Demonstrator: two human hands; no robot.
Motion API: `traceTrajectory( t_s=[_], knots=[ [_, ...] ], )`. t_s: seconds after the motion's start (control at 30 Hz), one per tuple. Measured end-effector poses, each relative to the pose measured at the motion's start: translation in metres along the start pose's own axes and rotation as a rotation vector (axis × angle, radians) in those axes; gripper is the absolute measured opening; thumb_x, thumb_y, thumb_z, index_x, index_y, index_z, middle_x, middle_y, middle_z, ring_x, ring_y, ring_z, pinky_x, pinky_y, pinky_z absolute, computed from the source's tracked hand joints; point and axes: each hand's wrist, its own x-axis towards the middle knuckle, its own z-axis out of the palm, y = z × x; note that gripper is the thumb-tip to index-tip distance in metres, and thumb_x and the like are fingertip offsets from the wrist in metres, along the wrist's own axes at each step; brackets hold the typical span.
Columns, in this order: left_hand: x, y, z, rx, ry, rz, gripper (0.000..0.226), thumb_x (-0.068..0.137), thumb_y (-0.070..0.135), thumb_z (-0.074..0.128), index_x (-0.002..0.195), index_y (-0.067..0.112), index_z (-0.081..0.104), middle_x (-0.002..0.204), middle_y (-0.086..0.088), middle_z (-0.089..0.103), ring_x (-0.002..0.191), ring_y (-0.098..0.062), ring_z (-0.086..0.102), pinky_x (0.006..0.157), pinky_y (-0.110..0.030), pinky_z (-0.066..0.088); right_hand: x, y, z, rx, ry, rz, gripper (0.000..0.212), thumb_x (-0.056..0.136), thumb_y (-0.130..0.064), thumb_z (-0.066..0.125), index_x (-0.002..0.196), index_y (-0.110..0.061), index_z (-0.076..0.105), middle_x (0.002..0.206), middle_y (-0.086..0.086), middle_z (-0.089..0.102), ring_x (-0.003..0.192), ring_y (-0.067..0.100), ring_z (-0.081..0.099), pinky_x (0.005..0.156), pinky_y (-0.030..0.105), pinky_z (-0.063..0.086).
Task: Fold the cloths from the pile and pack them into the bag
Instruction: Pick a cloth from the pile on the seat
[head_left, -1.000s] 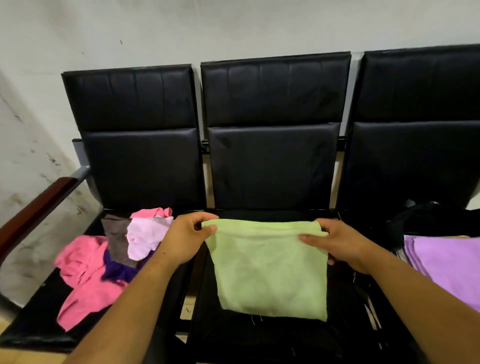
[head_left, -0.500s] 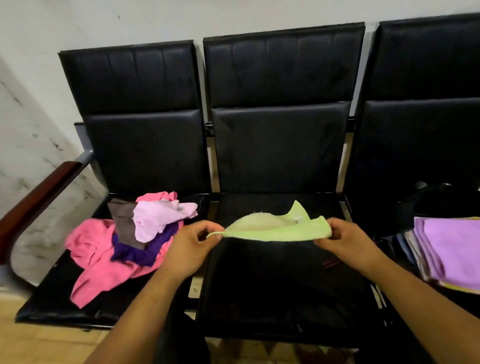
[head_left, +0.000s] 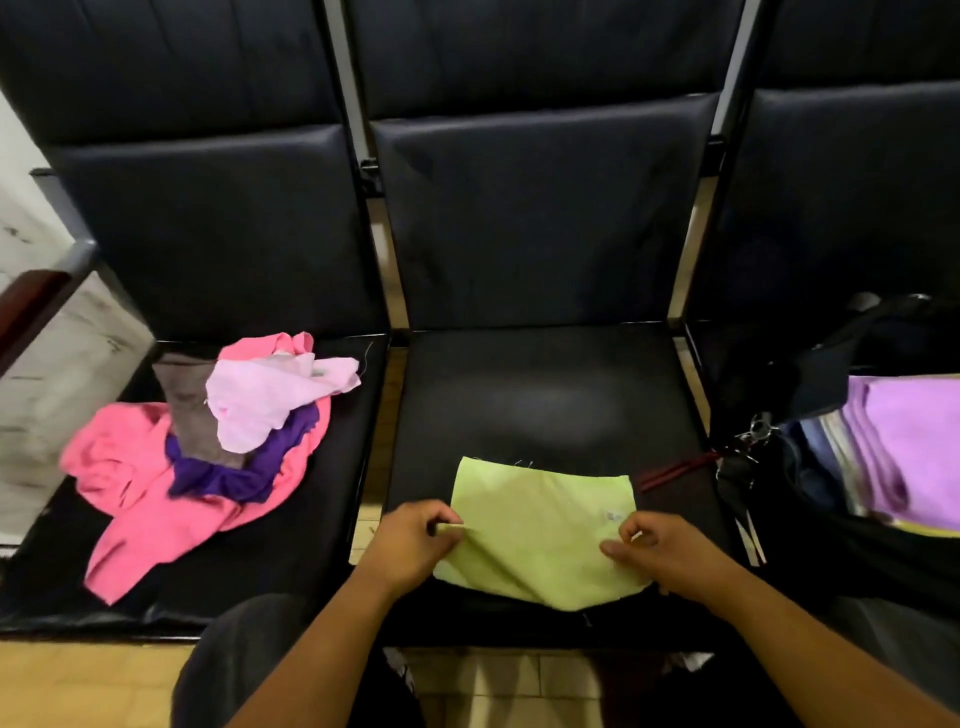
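A light green cloth (head_left: 540, 530) lies spread on the middle black seat (head_left: 540, 405), near its front edge. My left hand (head_left: 413, 545) pinches the cloth's near left corner. My right hand (head_left: 657, 551) pinches its near right corner. On the left seat sits the pile of cloths (head_left: 208, 447): pink, pale pink, purple and brown pieces, all crumpled. On the right seat stands a dark open bag (head_left: 810, 467) with folded cloths inside, a lilac one (head_left: 909, 441) on top.
Three black padded seats stand in a row against a wall. A wooden armrest (head_left: 28, 306) is at the far left. A red strap (head_left: 675, 470) and metal clips lie between the middle seat and the bag. Tiled floor shows below.
The green cloth went from hanging upright in both hands, to held level in the air, to lying flat on the middle seat. Both hands came down and nearer to me.
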Motion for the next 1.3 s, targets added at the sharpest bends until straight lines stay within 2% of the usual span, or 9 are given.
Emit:
traceTrajectory(
  t_s=[0.17, 0.33, 0.63, 0.83, 0.93, 1.03, 1.1, 1.2, 1.3],
  knots=[
    [0.048, 0.008, 0.001, 0.017, 0.058, -0.074, 0.012, 0.088, 0.04, 0.074, 0.08, 0.039, 0.067, 0.08, 0.018, 0.069, 0.074, 0.002, 0.062, 0.061, -0.015, 0.041, 0.029, 0.013, 0.005, 0.072, 0.238, 0.07, 0.02, 0.095, -0.036, 0.069, 0.081, -0.026, 0.058, 0.063, 0.0, 0.066, 0.051, 0.012, 0.055, 0.049, 0.029, 0.048],
    [0.088, 0.004, 0.012, 0.07, 0.013, -0.207, 0.017, 0.095, 0.051, 0.064, 0.098, 0.034, 0.062, 0.093, 0.012, 0.067, 0.084, -0.005, 0.062, 0.07, -0.028, 0.049, 0.054, 0.012, 0.011, 0.037, 0.37, 0.162, 0.02, 0.103, -0.036, 0.055, 0.091, -0.02, 0.052, 0.072, 0.004, 0.063, 0.066, 0.017, 0.059, 0.053, 0.028, 0.04],
    [0.116, 0.008, 0.022, 0.328, 0.157, -0.306, 0.041, 0.095, 0.066, 0.052, 0.087, 0.026, 0.054, 0.082, 0.005, 0.064, 0.078, -0.022, 0.061, 0.069, -0.033, 0.049, 0.089, 0.014, 0.012, -0.06, 0.439, 0.236, 0.029, 0.104, -0.049, 0.041, 0.092, -0.023, 0.044, 0.074, 0.006, 0.063, 0.066, 0.024, 0.06, 0.06, 0.039, 0.048],
    [0.104, 0.021, 0.022, 0.342, 0.215, -0.301, 0.038, 0.095, 0.067, 0.05, 0.107, 0.032, 0.041, 0.089, 0.009, 0.058, 0.077, -0.019, 0.056, 0.068, -0.034, 0.044, 0.079, 0.007, 0.013, -0.227, 0.421, 0.237, 0.031, 0.096, -0.05, 0.06, 0.101, -0.03, 0.037, 0.08, -0.003, 0.062, 0.069, 0.022, 0.061, 0.058, 0.035, 0.046],
    [0.079, 0.03, 0.039, 0.205, 0.251, -0.164, 0.035, 0.097, 0.059, 0.054, 0.117, 0.033, 0.041, 0.107, 0.009, 0.059, 0.096, -0.019, 0.062, 0.075, -0.035, 0.047, 0.054, 0.007, 0.012, -0.259, 0.456, 0.233, 0.045, 0.089, -0.045, 0.072, 0.115, -0.031, 0.038, 0.106, -0.007, 0.052, 0.086, 0.022, 0.06, 0.067, 0.037, 0.049],
    [0.038, 0.044, 0.078, 0.172, 0.04, 0.167, 0.046, 0.097, 0.06, 0.047, 0.136, 0.035, 0.046, 0.137, 0.015, 0.05, 0.126, -0.012, 0.05, 0.104, -0.03, 0.043, 0.033, 0.014, 0.012, -0.237, 0.385, 0.365, 0.053, 0.087, -0.049, 0.073, 0.122, -0.02, 0.046, 0.105, 0.004, 0.062, 0.09, 0.029, 0.067, 0.073, 0.04, 0.056],
    [0.014, 0.051, 0.104, 0.228, -0.098, 0.281, 0.064, 0.097, 0.066, 0.038, 0.154, 0.036, 0.033, 0.162, 0.02, 0.026, 0.149, -0.007, 0.026, 0.123, -0.024, 0.018, 0.02, 0.013, 0.014, -0.173, 0.256, 0.481, 0.052, 0.091, -0.052, 0.067, 0.123, -0.016, 0.047, 0.098, 0.008, 0.066, 0.068, 0.025, 0.075, 0.056, 0.036, 0.059],
    [0.0, 0.047, 0.132, 0.279, -0.179, 0.281, 0.074, 0.099, 0.07, 0.027, 0.163, 0.036, 0.012, 0.169, 0.019, -0.002, 0.157, -0.008, -0.004, 0.123, -0.028, -0.013, 0.01, 0.006, 0.021, -0.032, 0.202, 0.547, 0.052, 0.093, -0.052, 0.064, 0.126, -0.014, 0.049, 0.093, 0.008, 0.069, 0.049, 0.02, 0.071, 0.04, 0.031, 0.053],
    [-0.009, 0.039, 0.144, 0.384, -0.261, 0.267, 0.069, 0.1, 0.07, 0.026, 0.157, 0.032, 0.038, 0.166, 0.011, 0.028, 0.153, -0.015, 0.03, 0.121, -0.037, 0.011, 0.014, 0.005, 0.03, 0.156, 0.254, 0.568, 0.047, 0.09, -0.05, 0.072, 0.112, -0.012, 0.058, 0.086, 0.01, 0.071, 0.063, 0.027, 0.074, 0.05, 0.039, 0.061]
  ],
)
